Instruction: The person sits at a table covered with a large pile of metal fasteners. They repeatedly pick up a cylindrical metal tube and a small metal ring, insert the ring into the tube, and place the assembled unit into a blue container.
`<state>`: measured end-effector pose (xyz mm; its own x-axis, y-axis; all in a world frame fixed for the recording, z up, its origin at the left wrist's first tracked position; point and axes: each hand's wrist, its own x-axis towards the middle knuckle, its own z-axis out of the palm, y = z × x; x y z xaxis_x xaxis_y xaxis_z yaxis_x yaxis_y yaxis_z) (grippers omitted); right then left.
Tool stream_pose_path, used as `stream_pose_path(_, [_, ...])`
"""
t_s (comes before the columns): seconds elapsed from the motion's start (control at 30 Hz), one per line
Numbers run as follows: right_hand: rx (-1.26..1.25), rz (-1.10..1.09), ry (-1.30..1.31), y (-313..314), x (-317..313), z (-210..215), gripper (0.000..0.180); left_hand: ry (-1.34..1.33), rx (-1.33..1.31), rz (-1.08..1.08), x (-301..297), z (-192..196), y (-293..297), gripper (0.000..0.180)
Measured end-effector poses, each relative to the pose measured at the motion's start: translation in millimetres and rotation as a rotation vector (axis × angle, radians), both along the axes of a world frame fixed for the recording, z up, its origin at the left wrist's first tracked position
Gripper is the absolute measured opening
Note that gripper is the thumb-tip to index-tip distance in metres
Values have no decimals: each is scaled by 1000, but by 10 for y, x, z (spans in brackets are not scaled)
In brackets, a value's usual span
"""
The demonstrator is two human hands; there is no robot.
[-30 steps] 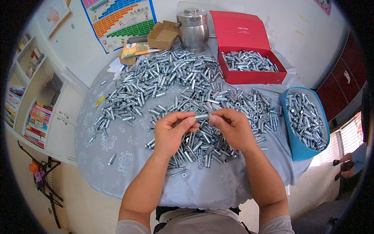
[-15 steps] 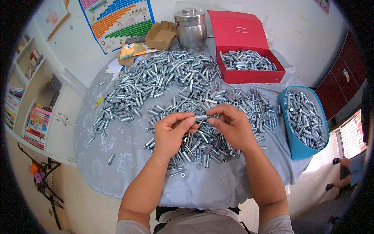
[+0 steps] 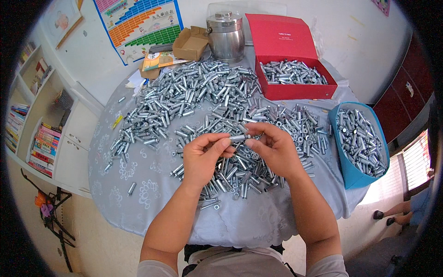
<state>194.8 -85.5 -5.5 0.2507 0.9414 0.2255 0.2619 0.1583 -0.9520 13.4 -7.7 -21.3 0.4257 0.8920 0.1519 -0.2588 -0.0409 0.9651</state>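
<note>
"From the head, saw what?"
"Saw a bolt point(image 3: 238, 138) between left hand point(image 3: 200, 159) and right hand point(image 3: 279, 152), pinched by both."
"Looked done?"
"Looked unfinished: saw box point(image 3: 297, 92) full beyond right hand, bin point(image 3: 354, 179) full farther right, pile point(image 3: 240, 174) loose below."

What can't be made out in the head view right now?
In the head view:
Held metal piece, left end: covered by the left hand.
Its right end, at the right hand: too small for detail.
Red box, bottom: buried under metal parts.
Blue bin, bottom: likewise buried.
Person at right: upper body lost in the dark rim.
</note>
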Motion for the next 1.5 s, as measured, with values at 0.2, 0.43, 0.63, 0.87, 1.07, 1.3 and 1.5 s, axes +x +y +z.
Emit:
stream_pose_path(0.2, [-36, 10, 57, 8, 24, -31, 20, 1, 1, -2, 1, 0, 8, 15])
stream_pose_path(0.43, [-8, 3, 96, 3, -15, -3, 22, 5, 3, -3, 7, 7, 0, 15])
stream_pose_path(0.63, [117, -6, -63, 17, 4, -39, 19, 0, -20, 15, 9, 13, 0, 16])
stream_pose_path(0.87, [245, -184, -355, 56, 61, -28, 27, 2, -18, 22, -12, -5, 35, 16])
stream_pose_path(1.07, [111, -37, -345, -14, -16, 37, 30, -9, 33, -24, 40, -31, 28, 14])
stream_pose_path(1.3, [212, -15, -410, -9, -38, 6, 25, -20, 34, -89, 67, -13, 17, 14])
stream_pose_path(1.5, [196, -194, -526, 14, 174, 41, 19, 66, 11, 27, 2, -24, 109, 10])
